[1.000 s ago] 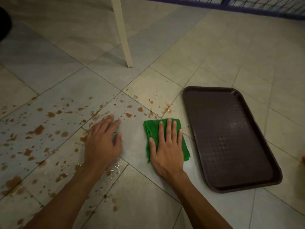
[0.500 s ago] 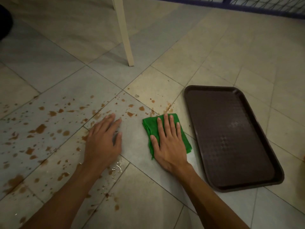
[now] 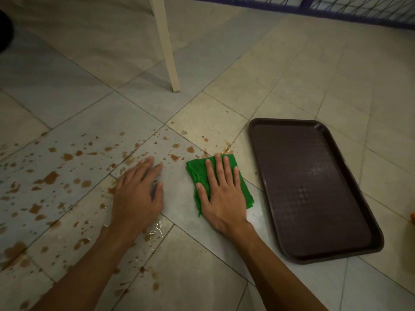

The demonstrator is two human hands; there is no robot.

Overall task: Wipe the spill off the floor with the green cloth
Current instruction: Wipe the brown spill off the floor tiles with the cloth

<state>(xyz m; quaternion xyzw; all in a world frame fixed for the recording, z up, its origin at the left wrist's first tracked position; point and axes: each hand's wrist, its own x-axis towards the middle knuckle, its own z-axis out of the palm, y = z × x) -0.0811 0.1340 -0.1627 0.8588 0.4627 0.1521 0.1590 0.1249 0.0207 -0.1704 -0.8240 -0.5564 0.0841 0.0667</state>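
Note:
A folded green cloth lies flat on the tiled floor beside the tray. My right hand presses down on it with fingers spread, palm covering most of it. The cloth's far edge touches a small brown puddle. Brown spill drops are scattered over the tiles to the left and toward me, with some clear wet streaks. My left hand rests flat on the floor among the drops, fingers apart, holding nothing.
An empty dark brown tray lies on the floor right of the cloth. A cream furniture leg stands on the tiles farther back. A purple-framed mesh fence runs along the far edge.
My right hand has pushed the green cloth forward, away from me, up to the small puddle. My left hand has stayed planted on the floor.

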